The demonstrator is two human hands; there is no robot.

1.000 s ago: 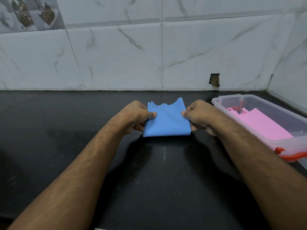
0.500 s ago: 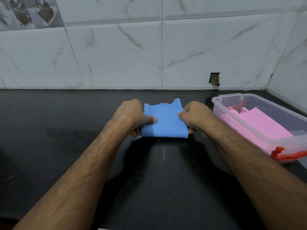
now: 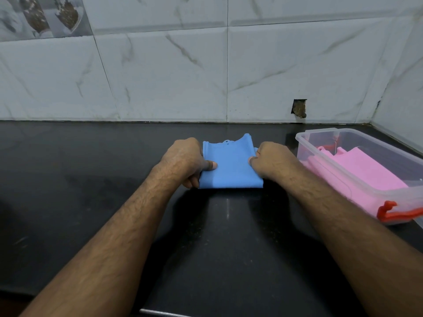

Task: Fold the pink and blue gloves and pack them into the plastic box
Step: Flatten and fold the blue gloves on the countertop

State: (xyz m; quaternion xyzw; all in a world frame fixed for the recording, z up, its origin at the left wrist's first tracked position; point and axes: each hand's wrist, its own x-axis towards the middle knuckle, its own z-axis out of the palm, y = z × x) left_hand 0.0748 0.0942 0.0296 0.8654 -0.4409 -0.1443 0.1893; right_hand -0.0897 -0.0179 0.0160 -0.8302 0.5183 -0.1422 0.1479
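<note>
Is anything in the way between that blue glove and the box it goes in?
Nothing visible. The blue glove lies just left of the open box; only bare counter and the right hand gripping it sit between.

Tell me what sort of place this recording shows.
Probably a home kitchen corner: a polished black stone countertop meets white marble-look wall tiles, with a decorative food-print tile at top left.
</note>
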